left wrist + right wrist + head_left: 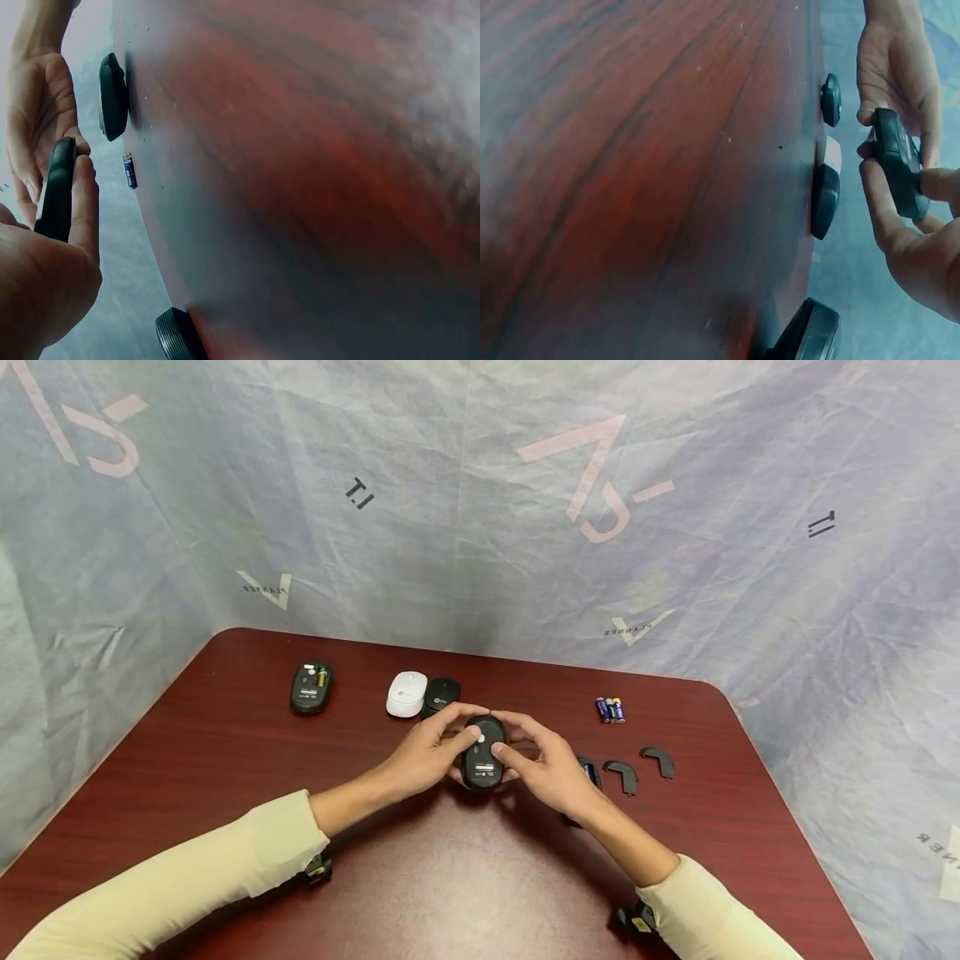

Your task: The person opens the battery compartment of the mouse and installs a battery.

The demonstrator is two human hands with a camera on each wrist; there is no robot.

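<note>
Between my two hands is a black computer mouse (pixel 483 764), raised above the table with its labelled underside facing up. My left hand (pixel 420 760) grips its left side, the thumb lying on the underside near a pale round spot. From the right, my right hand (pixel 555 772) holds the other side with its thumb on the underside. In the left wrist view the mouse (pixel 58 191) appears edge-on between the fingers. The right wrist view also shows the mouse (pixel 898 165) held off the tabletop by both hands.
Behind my hands stand a white mouse (pixel 407 693) and a black one (pixel 441 693). An upturned mouse (pixel 311 689) with exposed batteries lies left. To the right are several batteries (pixel 611 710), two curved black covers (pixel 621 775), and another mouse (pixel 590 771) partly hidden by my right arm.
</note>
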